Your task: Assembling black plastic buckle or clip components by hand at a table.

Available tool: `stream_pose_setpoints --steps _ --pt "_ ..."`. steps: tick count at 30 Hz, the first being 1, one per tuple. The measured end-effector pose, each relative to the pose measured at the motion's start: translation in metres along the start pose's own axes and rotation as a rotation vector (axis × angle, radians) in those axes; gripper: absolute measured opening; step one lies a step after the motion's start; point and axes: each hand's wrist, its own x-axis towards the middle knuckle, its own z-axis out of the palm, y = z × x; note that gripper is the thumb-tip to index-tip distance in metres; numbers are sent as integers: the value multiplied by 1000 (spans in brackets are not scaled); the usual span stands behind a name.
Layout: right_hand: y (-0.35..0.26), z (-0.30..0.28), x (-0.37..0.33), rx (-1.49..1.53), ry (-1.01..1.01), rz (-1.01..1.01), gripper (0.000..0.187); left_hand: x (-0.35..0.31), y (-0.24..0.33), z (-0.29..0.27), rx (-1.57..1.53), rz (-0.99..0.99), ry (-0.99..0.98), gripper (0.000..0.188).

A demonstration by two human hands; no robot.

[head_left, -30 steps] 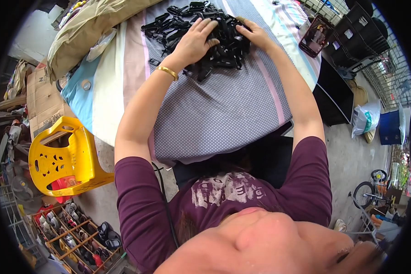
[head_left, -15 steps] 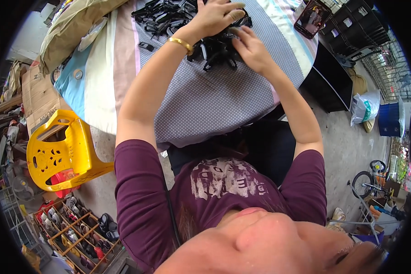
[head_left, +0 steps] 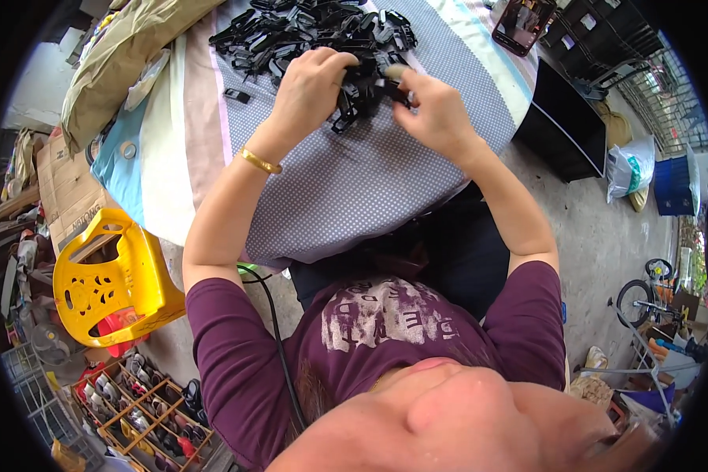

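Observation:
A heap of small black clip-like plastic pieces (head_left: 291, 35) lies on the cloth-covered table (head_left: 322, 197). My left hand (head_left: 311, 90), with a gold bangle on its wrist, is curled over the near side of the heap; its fingertips are partly hidden and I cannot make out what they hold. My right hand (head_left: 436, 110) pinches a black plastic piece (head_left: 393, 91) between thumb and fingers, just right of the left hand. Between and below the hands lie more black pieces (head_left: 350, 110). A single black piece (head_left: 237, 96) lies apart, left of my left hand.
A phone (head_left: 523, 25) stands at the table's far right. Brown wrapping (head_left: 126, 59) and a tape roll (head_left: 128, 149) lie on the left side. A yellow plastic chair (head_left: 110, 283) stands left on the floor, with a shoe rack (head_left: 145, 409) behind it. Black crates (head_left: 598, 35) are stacked far right.
Both hands have drawn back toward me from the far part of the heap. The left hand has curled its fingers, and the right now pinches a black piece.

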Motion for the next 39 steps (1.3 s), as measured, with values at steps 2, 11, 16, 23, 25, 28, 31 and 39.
stream_pose_setpoints --steps 2,11,16,23,25,28,31,39 --pt "4 -10 0 217 -21 156 40 1 5 -7 -115 -61 152 26" --pt "-4 -20 -3 1289 -56 412 20 -5 39 -11 -1456 -695 -171 34" --pt "-9 -18 -3 1346 -34 525 15 -11 48 -3 -1515 -596 -164 39" --pt "-15 -16 -5 887 -60 428 21 -17 44 5 -1413 -663 -174 34" --pt "-16 -15 -4 892 -58 446 21 -17 45 5 -1396 -668 -145 33" --pt "-16 -13 -5 852 -56 451 20 -18 49 6 -1327 -652 -90 33" --pt "-18 -10 -6 757 -29 416 18 -20 49 9 -1256 -637 -26 34" --pt "-17 1 -14 146 160 -7 22 -20 53 13 -1443 -671 56 30"
